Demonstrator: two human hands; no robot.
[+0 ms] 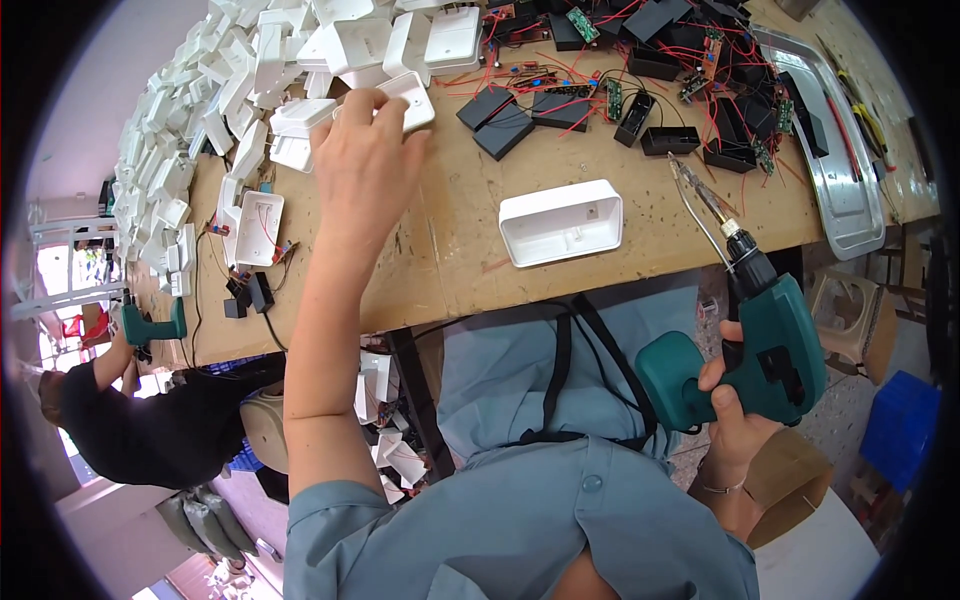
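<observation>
My left hand (pixel 365 165) reaches forward over the wooden workbench (pixel 450 240) and grips a white plastic cover (pixel 412 97) at the edge of a heap of the same parts. My right hand (pixel 735 415) holds a teal cordless screwdriver (pixel 760 340) by its grip beside my lap, its long bit pointing up toward the bench edge. A white rectangular plastic housing (pixel 562 222) lies open side up on the bench between both hands, touched by neither.
A large pile of white plastic shells (pixel 220 90) fills the far left. Black battery boxes with red wires and green circuit boards (pixel 640 90) lie at the back. A metal tray (pixel 840 170) stands right. Another person (pixel 120 400) sits left with a second teal screwdriver (pixel 150 325).
</observation>
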